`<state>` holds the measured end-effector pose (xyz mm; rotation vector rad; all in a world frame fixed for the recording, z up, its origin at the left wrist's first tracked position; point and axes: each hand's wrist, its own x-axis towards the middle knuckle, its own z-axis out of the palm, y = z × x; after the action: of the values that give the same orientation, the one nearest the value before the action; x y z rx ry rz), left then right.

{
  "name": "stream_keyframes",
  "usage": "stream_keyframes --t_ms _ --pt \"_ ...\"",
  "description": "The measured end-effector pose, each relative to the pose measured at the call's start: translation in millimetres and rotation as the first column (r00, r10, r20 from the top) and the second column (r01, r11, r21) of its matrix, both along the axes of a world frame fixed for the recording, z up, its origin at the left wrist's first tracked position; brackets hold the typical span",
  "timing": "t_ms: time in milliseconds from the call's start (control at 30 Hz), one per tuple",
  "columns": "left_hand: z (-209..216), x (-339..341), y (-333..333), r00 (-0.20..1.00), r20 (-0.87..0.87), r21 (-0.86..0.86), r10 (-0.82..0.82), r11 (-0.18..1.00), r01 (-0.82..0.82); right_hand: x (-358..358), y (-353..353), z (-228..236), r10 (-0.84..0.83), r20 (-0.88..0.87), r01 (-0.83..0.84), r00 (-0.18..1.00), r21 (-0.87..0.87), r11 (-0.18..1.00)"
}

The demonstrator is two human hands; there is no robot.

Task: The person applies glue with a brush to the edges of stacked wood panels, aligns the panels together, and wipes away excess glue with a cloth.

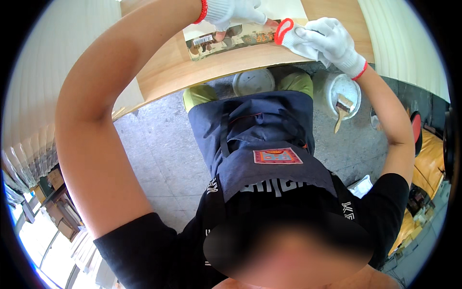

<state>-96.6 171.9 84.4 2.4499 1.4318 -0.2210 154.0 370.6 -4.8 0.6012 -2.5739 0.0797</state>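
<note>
At the top of the head view, my left hand (236, 13) wears a white knit glove with a red cuff. Its fingers are spread and press on a printed cover (240, 42), brown and cream with a barcode. Bare fingertips poke out of this glove. The printed cover lies along the near side of a pale sheet (284, 9) on the wooden tabletop (163, 65). My right hand (334, 41), also gloved, is closed on a bunched white glove (294, 42) with a red cuff. That bunched glove touches the right end of the printed cover.
Below the table's near edge, a white bucket (353, 86) with a paintbrush (342, 108) across it stands at the right. A round white lid or tub (253, 82) sits between my knees. Stacks of pale sheets (409, 48) flank the table on both sides.
</note>
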Motion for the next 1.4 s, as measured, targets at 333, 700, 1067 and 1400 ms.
stream_keyframes --t_ms 333,700,1067,1400 --pt "-30.5 -5.4 8.3 0.973 -0.156 -0.087 0.168 0.979 -0.183 -96.6 -159.3 24.7 -0.013 0.369 -0.005 0.929 0.048 0.999" --pt "1.0 19.9 7.5 0.914 -0.325 -0.275 0.243 0.900 -0.337 -9.2 19.8 -1.3 0.074 -0.050 -0.079 0.996 -0.103 0.992" --pt "-7.2 14.3 1.3 0.929 -0.292 -0.253 0.228 0.918 -0.304 9.9 4.9 27.3 -0.228 0.067 0.215 0.971 0.155 0.964" --pt "-21.4 7.8 8.8 0.755 -0.225 -0.448 0.616 0.623 -0.641 6.8 -16.1 36.0 -0.198 -0.111 0.187 0.974 -0.106 0.977"
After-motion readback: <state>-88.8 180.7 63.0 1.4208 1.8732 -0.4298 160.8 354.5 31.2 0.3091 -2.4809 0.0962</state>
